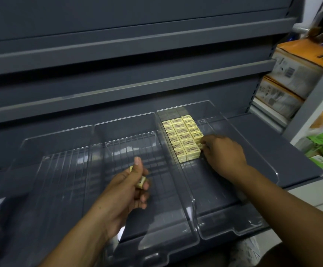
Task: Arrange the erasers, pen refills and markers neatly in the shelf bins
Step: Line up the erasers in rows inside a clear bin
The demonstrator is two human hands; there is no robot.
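Right at the edge of the eraser block [182, 138], the right hand [223, 154] has its fingertips [205, 144] pinched on a single yellow eraser [200, 145], setting it into the gap at the near right corner of the rows. These small sleeved erasers look light, firm and slightly rubbery, so they should not slip or break; a pinch across the short sides would probably suit best, since it leaves the printed top free and lets each piece slide down flush against its neighbours. The main risk appears to be nudging the packed rows out of line. From the pinch, the right wrist bends slightly inward and the forearm runs back toward the lower right, crossing over the front part of the right clear bin [256, 189], where the block sits against the left wall toward the back. The left hand [129, 187] hovers over the middle clear bin [118, 151], curled closed around a spare eraser [140, 183], thumb [138, 164] pointing up and the piece peeking out between the fingers; whether it holds more than one cannot be told. Its forearm comes up from the bottom edge. The middle bin holds no stock, and no pen refills or markers are visible on the grey shelf [291, 151].
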